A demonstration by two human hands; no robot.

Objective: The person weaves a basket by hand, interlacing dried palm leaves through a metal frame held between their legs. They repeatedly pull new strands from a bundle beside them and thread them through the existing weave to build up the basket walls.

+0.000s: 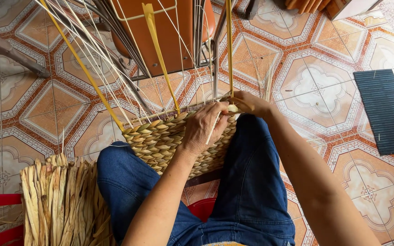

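Landmark: the woven basket (169, 141) lay tilted across your lap, between your knees in blue trousers (251, 182), its open rim turned away from you.
Left hand: your left hand (204, 127) rested on the basket's upper rim, fingers curled down and closed over the weave; a pale strand ran out under the fingers, pinched there.
Right hand: your right hand (247, 104) sat just beside the left, at the right corner of the basket rim, fingers bent in and closed on the foot of a yellow upright strip (229, 50).
Gap between hands: the two hands were touching or nearly so at the rim; you could not tell which.
Stakes: thin pale stakes (115, 54) fanned up and away from the basket rim, with two more yellow strips (158, 45) among them.
Fibre bundle: a bundle of dried flat fibre (60, 200) stood to the left of the basket, beside your left knee.
Chair: an orange chair (160, 32) stood beyond the basket, behind the stakes.
Mat: a dark ribbed mat (384, 109) lay on the tiled floor (320, 82), well to the right of the basket.
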